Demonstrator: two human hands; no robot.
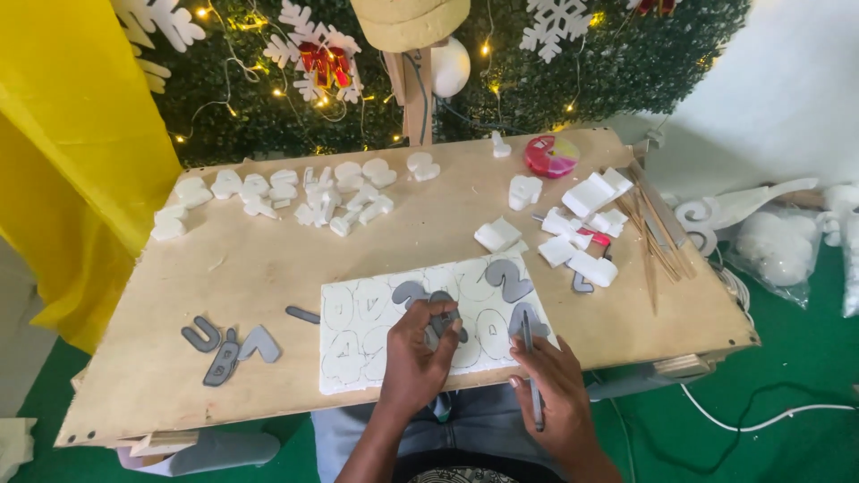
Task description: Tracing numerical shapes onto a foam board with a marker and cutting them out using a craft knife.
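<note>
On the wooden bench (pixel 268 268), our left hand (pixel 413 358) presses a grey letter stencil (pixel 441 320) flat on the white foam sheet (pixel 376 340) with spread fingers. Our right hand (pixel 555 380) pinches a pen (pixel 531 367).

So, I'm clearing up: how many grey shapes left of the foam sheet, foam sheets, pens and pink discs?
Grey shapes left of the foam sheet: 4
Foam sheet: 1
Pen, in the right hand: 1
Pink disc: 1
Total: 7
</note>
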